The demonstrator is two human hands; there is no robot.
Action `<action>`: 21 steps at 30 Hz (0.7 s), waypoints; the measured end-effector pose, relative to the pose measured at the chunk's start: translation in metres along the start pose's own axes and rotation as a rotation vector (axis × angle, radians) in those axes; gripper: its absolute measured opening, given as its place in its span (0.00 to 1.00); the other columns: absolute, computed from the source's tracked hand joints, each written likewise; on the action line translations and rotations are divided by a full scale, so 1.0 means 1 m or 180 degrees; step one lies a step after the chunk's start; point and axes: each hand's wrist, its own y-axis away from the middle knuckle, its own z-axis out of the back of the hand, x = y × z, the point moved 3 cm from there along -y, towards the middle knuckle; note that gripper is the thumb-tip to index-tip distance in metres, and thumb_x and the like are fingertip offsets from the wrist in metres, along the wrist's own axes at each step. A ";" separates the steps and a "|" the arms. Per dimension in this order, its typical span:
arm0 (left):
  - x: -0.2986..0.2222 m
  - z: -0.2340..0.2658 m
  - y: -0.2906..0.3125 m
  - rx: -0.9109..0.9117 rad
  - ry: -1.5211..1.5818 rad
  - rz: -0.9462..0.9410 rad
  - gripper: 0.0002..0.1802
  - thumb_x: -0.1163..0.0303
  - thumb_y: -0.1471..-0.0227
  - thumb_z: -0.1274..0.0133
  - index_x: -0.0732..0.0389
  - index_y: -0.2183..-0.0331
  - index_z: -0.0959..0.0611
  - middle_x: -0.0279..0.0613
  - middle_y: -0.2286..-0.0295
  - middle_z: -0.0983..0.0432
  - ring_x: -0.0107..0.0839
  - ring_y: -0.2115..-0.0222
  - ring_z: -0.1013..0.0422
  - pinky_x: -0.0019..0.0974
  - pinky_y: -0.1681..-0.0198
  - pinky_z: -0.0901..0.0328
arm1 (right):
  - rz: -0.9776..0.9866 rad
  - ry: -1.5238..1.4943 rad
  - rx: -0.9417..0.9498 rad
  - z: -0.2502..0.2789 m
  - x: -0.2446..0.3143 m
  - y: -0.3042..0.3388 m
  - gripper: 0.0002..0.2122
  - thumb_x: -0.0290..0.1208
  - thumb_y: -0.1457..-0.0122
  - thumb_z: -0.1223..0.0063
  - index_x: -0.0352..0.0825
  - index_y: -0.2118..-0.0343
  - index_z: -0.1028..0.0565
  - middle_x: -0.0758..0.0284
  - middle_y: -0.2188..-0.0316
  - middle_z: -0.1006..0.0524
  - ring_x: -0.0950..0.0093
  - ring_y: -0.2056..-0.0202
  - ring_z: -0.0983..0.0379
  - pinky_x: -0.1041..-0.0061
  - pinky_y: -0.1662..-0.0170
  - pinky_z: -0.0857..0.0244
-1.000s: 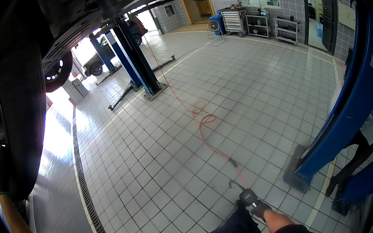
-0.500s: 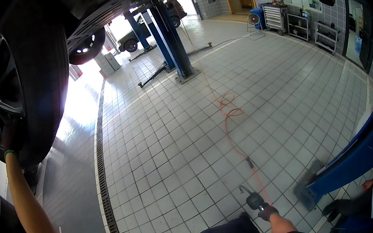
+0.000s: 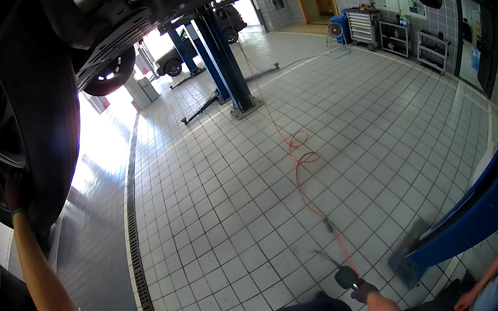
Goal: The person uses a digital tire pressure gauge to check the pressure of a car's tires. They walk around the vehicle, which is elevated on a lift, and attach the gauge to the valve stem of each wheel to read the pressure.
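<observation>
Left hand [image 3: 13, 190] raised against tyre [image 3: 30, 137]

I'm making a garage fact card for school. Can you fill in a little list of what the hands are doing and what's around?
Place: tiled workshop floor under a raised car
Left hand: gloved, reaching up against the car's wheel
Right hand: gloved, closed on a dark tool
Hose: red hose runs across the floor to the tool
Lift: blue lift posts behind
Far wall: tool cart and shelves
Other person: an arm at the right edge
</observation>
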 end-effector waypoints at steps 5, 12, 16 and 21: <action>-0.019 0.006 0.011 0.0509 -0.0528 -0.0541 0.16 0.70 0.46 0.50 0.64 0.56 0.19 0.64 0.57 0.25 0.63 0.55 0.29 0.56 0.53 0.32 | -0.0218 0.0045 -0.0311 0.007 -0.024 0.001 0.35 0.41 0.55 0.36 0.44 0.39 0.30 0.60 0.46 0.22 0.60 0.47 0.23 0.64 0.43 0.30; -0.025 -0.012 0.006 0.0077 -0.1124 -0.0728 0.17 0.71 0.44 0.51 0.62 0.54 0.20 0.59 0.52 0.26 0.56 0.50 0.30 0.52 0.45 0.35 | -0.0263 -0.0068 -0.0438 -0.011 -0.033 -0.009 0.37 0.44 0.53 0.34 0.45 0.37 0.32 0.59 0.46 0.22 0.59 0.45 0.25 0.63 0.42 0.32; 0.041 -0.020 0.013 -0.0176 -0.1716 -0.0904 0.17 0.70 0.41 0.53 0.59 0.51 0.20 0.55 0.50 0.25 0.49 0.46 0.31 0.47 0.39 0.37 | -0.0088 0.0087 -0.0304 -0.015 0.021 0.004 0.33 0.47 0.50 0.38 0.46 0.39 0.31 0.60 0.45 0.23 0.60 0.45 0.25 0.62 0.43 0.32; 0.009 -0.027 0.000 -0.0570 -0.0395 -0.0104 0.21 0.59 0.37 0.51 0.57 0.47 0.20 0.45 0.48 0.22 0.45 0.46 0.28 0.44 0.38 0.36 | 0.0179 -0.0147 -0.0392 -0.081 0.033 -0.010 0.29 0.46 0.50 0.39 0.45 0.44 0.28 0.61 0.46 0.22 0.59 0.46 0.25 0.61 0.45 0.31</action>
